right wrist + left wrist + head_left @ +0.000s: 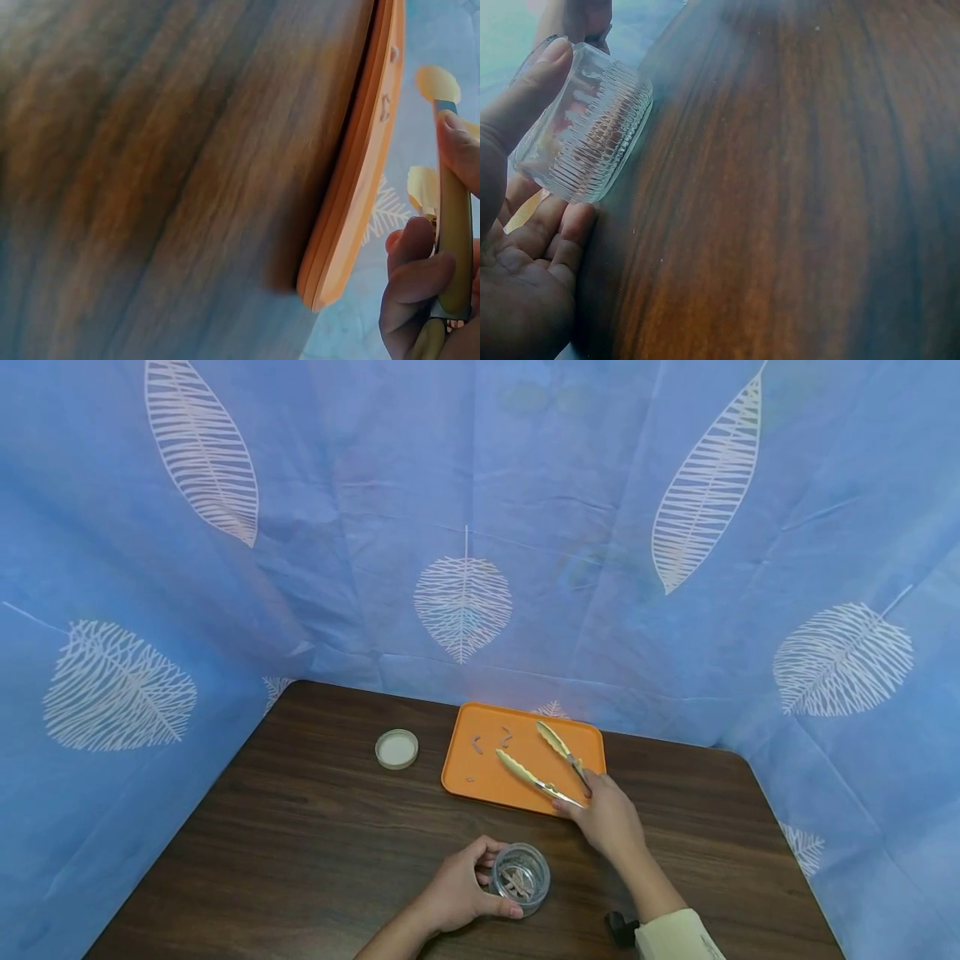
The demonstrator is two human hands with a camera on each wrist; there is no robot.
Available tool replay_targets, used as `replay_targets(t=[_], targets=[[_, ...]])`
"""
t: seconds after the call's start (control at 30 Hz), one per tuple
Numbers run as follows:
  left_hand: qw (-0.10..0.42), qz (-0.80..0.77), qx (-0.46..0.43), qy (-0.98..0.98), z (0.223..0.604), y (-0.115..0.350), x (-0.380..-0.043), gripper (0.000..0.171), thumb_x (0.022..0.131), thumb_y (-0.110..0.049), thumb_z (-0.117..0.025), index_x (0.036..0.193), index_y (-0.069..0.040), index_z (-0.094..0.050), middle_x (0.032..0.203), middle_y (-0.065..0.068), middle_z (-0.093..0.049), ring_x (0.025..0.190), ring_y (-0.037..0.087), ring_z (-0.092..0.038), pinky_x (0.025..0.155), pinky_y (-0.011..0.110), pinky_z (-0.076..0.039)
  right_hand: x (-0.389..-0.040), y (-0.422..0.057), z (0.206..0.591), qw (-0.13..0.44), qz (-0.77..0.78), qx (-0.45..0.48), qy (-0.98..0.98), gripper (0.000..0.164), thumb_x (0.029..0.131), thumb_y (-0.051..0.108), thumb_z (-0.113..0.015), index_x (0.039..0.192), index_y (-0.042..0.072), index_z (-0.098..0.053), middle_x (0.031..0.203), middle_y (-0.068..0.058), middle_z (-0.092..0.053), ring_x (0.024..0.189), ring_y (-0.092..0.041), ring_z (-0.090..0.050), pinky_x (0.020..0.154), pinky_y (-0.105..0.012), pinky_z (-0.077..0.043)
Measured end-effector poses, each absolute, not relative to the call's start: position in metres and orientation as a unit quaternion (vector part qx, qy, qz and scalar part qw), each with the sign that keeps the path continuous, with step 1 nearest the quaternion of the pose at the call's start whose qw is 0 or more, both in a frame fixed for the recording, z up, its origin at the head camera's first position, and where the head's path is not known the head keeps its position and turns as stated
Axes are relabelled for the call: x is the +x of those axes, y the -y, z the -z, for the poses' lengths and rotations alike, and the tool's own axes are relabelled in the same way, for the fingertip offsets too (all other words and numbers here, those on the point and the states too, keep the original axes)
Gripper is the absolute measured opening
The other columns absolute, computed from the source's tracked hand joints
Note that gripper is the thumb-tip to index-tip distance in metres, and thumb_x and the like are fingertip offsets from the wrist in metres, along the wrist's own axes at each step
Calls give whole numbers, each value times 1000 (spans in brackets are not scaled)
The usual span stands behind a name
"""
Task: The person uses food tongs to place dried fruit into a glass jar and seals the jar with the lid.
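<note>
My left hand (459, 892) grips a small clear jar (522, 855) with thumb and fingers around its sides. Several thin, pale brown pieces (517, 883) lie inside the jar. In the left wrist view the ribbed wall of the jar (604, 131) shows between thumb and fingers. My right hand (613, 821) holds metal tongs with pale yellow tips (522, 770), their two arms spread apart over an orange tray (480, 718). A few small greyish bits (477, 744) lie on the tray's left half. The right wrist view shows the fingers wrapped around the tongs (454, 217).
A round lid (396, 750) with a pale centre lies on the dark wooden table (300, 827), left of the tray. A small black object (621, 930) is near the right sleeve. Blue cloth (360, 527) with white leaf prints hangs behind and beside the table.
</note>
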State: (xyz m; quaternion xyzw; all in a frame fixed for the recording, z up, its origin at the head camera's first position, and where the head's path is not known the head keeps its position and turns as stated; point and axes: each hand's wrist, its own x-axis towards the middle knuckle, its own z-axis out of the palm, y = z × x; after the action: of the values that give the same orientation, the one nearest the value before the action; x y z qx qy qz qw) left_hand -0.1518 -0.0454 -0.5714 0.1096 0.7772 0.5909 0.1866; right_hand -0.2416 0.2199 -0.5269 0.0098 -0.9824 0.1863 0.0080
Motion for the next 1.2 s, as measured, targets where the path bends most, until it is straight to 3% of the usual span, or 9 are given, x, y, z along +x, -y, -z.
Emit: replay_targets(t=[0.1,0.2,0.67,1.2], targets=[[189,-592,110,-775,571,46,-151,70,76,-28,-102,136,-23,-66,123,0,-72,106,11,-62,90,22,-54,-246,-217,529,2,-179,10,984,88,93,53,-83,155,-3,-55,143,-27,-67,124,-46,-69,99,-61,-58],[188,-595,110,-774,571,46,-151,70,76,-28,-102,136,-23,-66,123,0,-73,105,11,-62,90,23,-55,-250,-214,531,-6,-173,12,985,86,95,53,-82,155,-3,-55,146,-28,-66,128,-48,-67,103,-63,-57],[184,-590,112,-779,572,47,-152,72,75,-29,-103,137,-21,-66,124,0,-73,105,9,-62,90,23,-55,-261,-199,527,-20,-156,28,987,73,100,49,-77,150,-2,-61,142,-27,-69,124,-46,-69,103,-62,-58],[189,-590,106,-778,572,45,-152,71,75,-27,-103,136,-25,-66,123,-2,-72,105,11,-61,89,23,-54,-273,-191,531,-30,-132,18,991,71,102,51,-74,148,-1,-63,145,-29,-67,126,-48,-68,102,-62,-58]])
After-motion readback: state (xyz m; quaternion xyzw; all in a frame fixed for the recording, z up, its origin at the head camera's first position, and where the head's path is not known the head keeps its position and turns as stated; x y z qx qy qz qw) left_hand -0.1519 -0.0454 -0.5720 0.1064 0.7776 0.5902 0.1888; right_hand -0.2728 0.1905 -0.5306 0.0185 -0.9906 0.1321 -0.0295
